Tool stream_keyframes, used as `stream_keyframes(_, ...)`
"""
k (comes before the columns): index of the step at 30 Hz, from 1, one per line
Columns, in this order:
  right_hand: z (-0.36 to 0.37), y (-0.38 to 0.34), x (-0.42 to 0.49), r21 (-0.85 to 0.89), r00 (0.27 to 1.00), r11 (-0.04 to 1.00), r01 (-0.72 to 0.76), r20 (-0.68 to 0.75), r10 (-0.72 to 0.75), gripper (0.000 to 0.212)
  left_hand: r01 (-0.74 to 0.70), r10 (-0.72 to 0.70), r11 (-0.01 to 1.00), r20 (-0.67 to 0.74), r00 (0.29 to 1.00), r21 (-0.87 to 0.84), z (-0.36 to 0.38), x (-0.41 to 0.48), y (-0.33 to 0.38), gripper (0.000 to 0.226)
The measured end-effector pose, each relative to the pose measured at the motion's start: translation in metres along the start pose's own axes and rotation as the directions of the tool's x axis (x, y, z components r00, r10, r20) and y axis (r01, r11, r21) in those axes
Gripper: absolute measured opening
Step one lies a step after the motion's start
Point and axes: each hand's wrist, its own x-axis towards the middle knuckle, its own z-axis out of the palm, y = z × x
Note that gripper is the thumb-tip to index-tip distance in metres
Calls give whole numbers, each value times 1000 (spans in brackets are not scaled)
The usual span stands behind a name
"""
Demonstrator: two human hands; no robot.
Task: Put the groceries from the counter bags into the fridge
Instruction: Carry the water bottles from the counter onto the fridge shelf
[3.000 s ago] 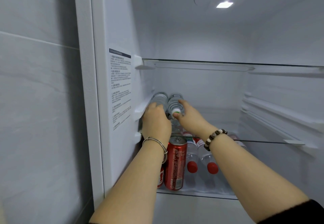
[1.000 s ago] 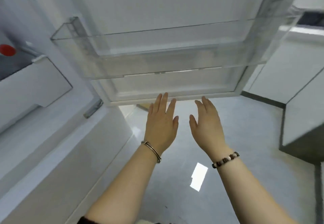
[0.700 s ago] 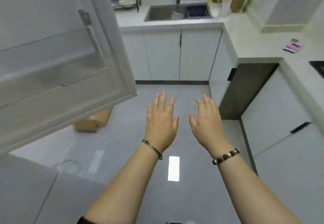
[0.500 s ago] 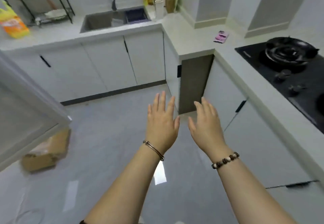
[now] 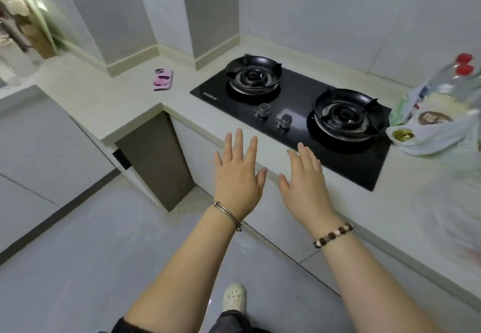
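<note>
A white plastic grocery bag (image 5: 432,134) lies on the counter at the far right, past the stove. Packaged food shows through it, and water bottles with red caps (image 5: 463,64) stick up behind. My left hand (image 5: 238,174) and my right hand (image 5: 304,179) hover side by side in front of the counter edge, fingers straight and spread, holding nothing. Both are well to the left of the bag. The fridge is out of view.
A black two-burner gas stove (image 5: 294,98) is set into the pale counter (image 5: 109,103). A pink phone (image 5: 163,79) lies on the counter's corner. White cabinets run below, with grey floor tiles underfoot. A blurred pale bag (image 5: 460,197) fills the right edge.
My view swung from the fridge shelf with bottles, past the door and sink, round to the stove counter. Both hands let go of the bottles and stay open and empty.
</note>
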Motion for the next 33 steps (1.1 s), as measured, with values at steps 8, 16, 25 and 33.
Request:
stream_keyframes(8,-28,38,59,-89,965,967,-240,-133,228,59,-276,277,958,-3,961,-81,20,109,27,63)
stream_keyframes(16,-59,108,49,-111,865,879,-464,-272,422,60,-507,513,849,-1,859,-146,50,149,106,63)
stream_keyframes(25,-97,199,49,-88,830,855,-510,-311,463,60,-601,604,787,-18,797,-139,87,177,211,61)
stream_keyframes(33,-146,317,58,-80,803,846,-526,-373,464,61,-590,600,793,27,800,-149,130,208,316,63)
